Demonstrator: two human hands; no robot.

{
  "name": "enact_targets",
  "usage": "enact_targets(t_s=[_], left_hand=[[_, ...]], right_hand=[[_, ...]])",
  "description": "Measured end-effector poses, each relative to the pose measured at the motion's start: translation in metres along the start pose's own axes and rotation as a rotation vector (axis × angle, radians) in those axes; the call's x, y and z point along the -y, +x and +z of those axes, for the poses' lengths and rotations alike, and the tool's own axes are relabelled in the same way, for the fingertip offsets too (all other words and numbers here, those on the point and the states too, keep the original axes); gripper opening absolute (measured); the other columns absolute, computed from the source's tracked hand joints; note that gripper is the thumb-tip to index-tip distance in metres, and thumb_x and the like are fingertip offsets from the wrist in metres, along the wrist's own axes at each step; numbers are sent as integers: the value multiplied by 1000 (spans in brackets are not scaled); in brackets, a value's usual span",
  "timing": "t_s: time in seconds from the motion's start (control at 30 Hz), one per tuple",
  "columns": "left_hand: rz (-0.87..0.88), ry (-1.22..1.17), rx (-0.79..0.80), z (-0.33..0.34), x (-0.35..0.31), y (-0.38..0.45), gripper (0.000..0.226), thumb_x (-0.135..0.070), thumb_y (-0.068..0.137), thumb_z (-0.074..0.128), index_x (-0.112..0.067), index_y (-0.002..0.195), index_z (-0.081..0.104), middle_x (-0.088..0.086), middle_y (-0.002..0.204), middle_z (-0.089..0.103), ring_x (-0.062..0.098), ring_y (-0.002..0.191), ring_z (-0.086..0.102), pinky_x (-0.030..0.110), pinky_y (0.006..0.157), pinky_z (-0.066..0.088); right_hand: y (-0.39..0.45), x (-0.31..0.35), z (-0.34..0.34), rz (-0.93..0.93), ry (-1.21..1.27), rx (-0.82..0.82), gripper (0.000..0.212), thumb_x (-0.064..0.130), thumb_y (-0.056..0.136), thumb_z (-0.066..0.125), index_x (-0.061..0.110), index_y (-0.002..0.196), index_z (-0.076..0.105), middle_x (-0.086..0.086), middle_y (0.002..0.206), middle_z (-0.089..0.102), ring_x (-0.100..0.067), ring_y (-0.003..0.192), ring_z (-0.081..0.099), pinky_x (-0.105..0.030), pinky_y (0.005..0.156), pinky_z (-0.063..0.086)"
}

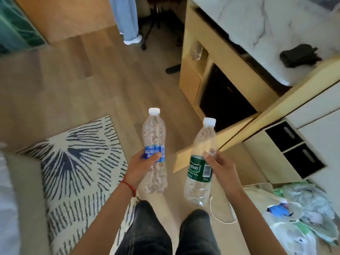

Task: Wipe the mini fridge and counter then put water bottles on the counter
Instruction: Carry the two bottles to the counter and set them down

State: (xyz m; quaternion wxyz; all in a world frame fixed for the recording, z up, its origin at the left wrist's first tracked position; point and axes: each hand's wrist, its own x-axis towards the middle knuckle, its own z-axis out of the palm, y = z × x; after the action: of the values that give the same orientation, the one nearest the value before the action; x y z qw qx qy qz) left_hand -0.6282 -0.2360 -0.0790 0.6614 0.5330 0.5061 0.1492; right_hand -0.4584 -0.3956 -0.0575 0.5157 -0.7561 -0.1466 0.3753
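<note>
Water bottles in both hands, short of the counter

Aquafina bottle (155, 150), blue-labelled and white-capped, sat in the left hand (140, 167), fingers wrapped around its label. The right hand (221, 167) gripped a green-labelled bottle (200, 162) at its middle. Both 2 bottles were held upright-tilted above the wood floor (73, 80), beside the patterned rug (77, 155). A black cloth (299, 55) lay on the marble counter (257, 21), above the black mini fridge (224, 100).

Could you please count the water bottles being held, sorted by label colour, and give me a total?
Blue-label bottle, in the left hand: 1
Green-label bottle, in the right hand: 1
Total held: 2
</note>
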Motion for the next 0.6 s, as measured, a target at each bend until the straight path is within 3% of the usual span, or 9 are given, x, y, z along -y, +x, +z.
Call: enact_targets(t_s=[0.13, 0.2, 0.37, 0.47, 0.6], left_hand=[[-17, -13, -67, -93, 8, 10, 5, -25, 77, 70, -27, 81, 68, -7, 80, 72, 11, 78, 67, 30, 74, 53], [-40, -37, -125, -132, 11, 15, 4, -26, 77, 70, -28, 79, 68, -7, 79, 72, 13, 79, 67, 31, 73, 54], [-112, -116, -216, -192, 9, 27, 6, -27, 77, 70, -24, 81, 67, 2, 85, 72, 24, 84, 66, 34, 72, 52], [-120, -171, -256, -208, 0, 42, 7, -24, 78, 69, -22, 83, 67, 3, 85, 72, 23, 82, 67, 31, 71, 53], [-113, -209, -250, -214, -21, 77, 8, -25, 79, 68, -22, 87, 67, 3, 88, 72, 15, 77, 68, 21, 60, 53]], right_hand=[[12, 19, 88, -15, -24, 83, 7, 38, 79, 65, 34, 85, 65, 14, 81, 72, 1, 74, 67, -18, 61, 49], [16, 28, 127, -8, -16, 127, 3, 34, 79, 66, 32, 81, 66, 19, 73, 72, 5, 69, 66, -11, 53, 47], [28, 45, 190, 37, -22, 208, 7, 30, 80, 66, 23, 83, 67, 18, 74, 73, 0, 68, 67, -9, 52, 47], [48, 55, 212, 51, -37, 254, 12, 33, 79, 66, 23, 85, 67, 17, 73, 73, 2, 67, 66, -8, 52, 47], [91, 75, 229, 39, -63, 255, 39, 40, 76, 66, 16, 107, 64, 5, 96, 69, -7, 86, 65, -21, 67, 47]])
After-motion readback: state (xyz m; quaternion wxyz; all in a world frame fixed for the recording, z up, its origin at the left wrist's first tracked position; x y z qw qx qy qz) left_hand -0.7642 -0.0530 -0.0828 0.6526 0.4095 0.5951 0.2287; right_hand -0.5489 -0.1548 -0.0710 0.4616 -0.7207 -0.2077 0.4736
